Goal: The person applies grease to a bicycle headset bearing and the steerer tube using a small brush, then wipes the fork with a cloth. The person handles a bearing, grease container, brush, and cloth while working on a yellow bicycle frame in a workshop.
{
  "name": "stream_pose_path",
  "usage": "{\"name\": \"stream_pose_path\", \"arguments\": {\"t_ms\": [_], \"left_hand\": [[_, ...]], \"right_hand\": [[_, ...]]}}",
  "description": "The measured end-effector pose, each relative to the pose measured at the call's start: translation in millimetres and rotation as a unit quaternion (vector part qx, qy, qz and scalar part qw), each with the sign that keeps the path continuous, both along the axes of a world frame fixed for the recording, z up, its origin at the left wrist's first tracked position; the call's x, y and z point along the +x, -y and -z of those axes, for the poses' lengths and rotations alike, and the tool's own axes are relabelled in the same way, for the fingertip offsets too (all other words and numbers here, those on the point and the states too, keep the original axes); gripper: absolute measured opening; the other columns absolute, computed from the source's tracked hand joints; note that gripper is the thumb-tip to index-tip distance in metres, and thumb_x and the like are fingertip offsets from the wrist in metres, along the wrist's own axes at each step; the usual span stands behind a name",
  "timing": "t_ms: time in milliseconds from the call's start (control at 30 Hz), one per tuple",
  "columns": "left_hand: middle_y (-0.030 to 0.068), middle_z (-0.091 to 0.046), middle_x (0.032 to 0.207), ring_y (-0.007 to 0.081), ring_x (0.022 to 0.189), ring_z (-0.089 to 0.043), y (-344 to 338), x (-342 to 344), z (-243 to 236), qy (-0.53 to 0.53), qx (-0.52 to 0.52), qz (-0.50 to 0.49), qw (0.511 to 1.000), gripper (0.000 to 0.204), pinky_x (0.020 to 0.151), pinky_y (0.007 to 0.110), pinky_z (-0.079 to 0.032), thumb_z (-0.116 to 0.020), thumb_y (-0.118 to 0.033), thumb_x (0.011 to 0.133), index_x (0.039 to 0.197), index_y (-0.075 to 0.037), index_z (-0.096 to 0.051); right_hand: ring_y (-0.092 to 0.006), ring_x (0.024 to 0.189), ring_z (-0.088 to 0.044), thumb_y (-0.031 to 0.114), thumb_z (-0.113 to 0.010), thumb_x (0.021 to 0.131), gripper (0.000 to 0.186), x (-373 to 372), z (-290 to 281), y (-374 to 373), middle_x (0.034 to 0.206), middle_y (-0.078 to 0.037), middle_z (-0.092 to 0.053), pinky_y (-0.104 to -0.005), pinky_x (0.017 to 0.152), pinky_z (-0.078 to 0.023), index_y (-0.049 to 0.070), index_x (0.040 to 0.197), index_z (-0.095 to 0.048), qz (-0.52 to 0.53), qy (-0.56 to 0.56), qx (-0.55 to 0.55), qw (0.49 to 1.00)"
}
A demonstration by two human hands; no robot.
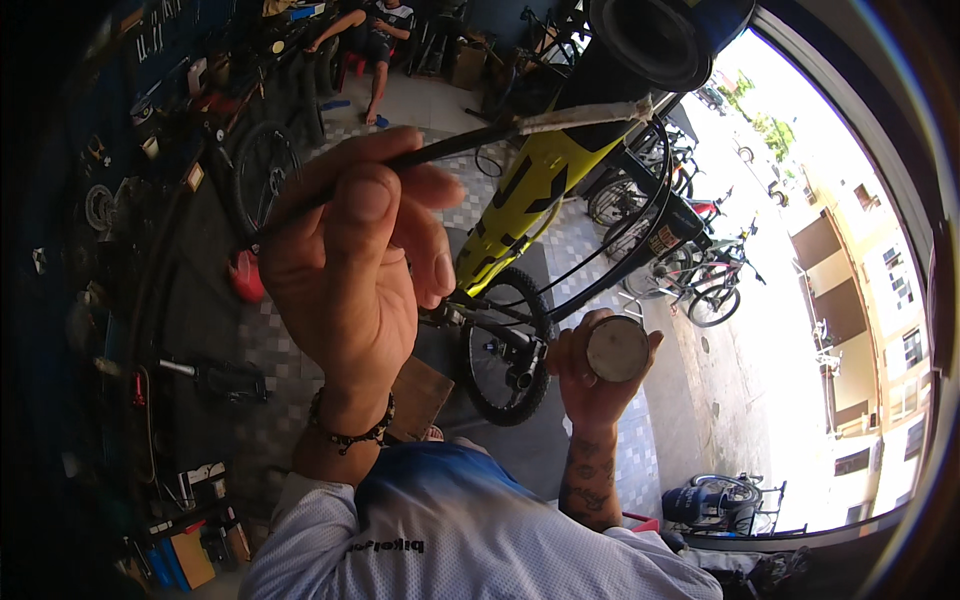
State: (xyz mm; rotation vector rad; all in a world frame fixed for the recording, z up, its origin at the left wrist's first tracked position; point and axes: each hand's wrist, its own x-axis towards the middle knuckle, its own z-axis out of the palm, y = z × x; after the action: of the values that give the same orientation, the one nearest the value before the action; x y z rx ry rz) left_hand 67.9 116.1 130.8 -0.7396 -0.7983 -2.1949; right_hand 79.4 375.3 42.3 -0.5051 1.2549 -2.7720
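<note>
My left hand [350,240] is raised close in the middle, its thumb and forefinger pinching the dark handle of a thin brush [490,135]. The brush's whitish, coated tip reaches right, up to the black front end [655,45] of a yellow and black bicycle frame [530,190]; whether they touch I cannot tell. Lower right, my right hand [590,392] is wrapped round a small round tub [617,349]. A pale grey face of the tub shows; whether it is a lid or the contents is unclear.
Below the frame is a knobbly-tyred wheel [505,345]. Cables [610,255] loop down right of the frame. Several bicycles [700,265] stand outside at right. A person [375,40] sits at the back. Tools and parts line the dark left wall; a wooden board [420,395] lies below my left hand.
</note>
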Motion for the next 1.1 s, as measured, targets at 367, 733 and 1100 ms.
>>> {"name": "stream_pose_path", "arguments": {"t_ms": [367, 733, 1100], "left_hand": [[0.0183, -0.076, 0.111, 0.0129, 0.062, -0.063, -31.2, -33.8, -17.9, 0.033, 0.043, 0.026, 0.998, 0.036, 0.045, 0.024, -0.046, -0.057, -0.022, 0.107, 0.131, 0.004, -0.062], [0.0191, -0.075, 0.113, 0.0129, 0.059, -0.062, -36.3, -42.2, -18.0, 0.0, 0.048, 0.054, 0.997, 0.034, 0.046, 0.023, -0.045, -0.056, -0.02, 0.106, 0.131, 0.002, -0.063], [0.0198, -0.075, 0.11, 0.0151, 0.06, -0.065, -41.0, -37.0, -22.5, 0.045, 0.0, -0.026, 0.999, 0.035, 0.047, 0.024, -0.047, -0.058, -0.023, 0.106, 0.128, 0.004, -0.063]], "right_hand": [[-0.0232, 0.06, -0.056, 0.082, -0.026, 0.097, 0.086, 11.6, -6.4, 7.2, 0.082, -0.01, -0.062, -0.0326, 0.051, -0.042, 0.004, 0.11, -0.059, 0.035, 0.011, 0.052, 0.998], [-0.0159, 0.049, -0.037, 0.077, -0.025, 0.102, 0.082, 14.8, -16.0, 14.1, 0.052, 0.002, -0.04, -0.0336, 0.055, -0.035, 0.002, 0.107, -0.059, 0.089, 0.015, 0.072, 0.993], [-0.0227, 0.057, -0.055, 0.081, -0.022, 0.099, 0.086, 7.0, -3.5, 0.2, 0.082, -0.011, -0.062, -0.0346, 0.053, -0.044, 0.003, 0.108, -0.059, 0.054, 0.017, 0.045, 0.997]]}}
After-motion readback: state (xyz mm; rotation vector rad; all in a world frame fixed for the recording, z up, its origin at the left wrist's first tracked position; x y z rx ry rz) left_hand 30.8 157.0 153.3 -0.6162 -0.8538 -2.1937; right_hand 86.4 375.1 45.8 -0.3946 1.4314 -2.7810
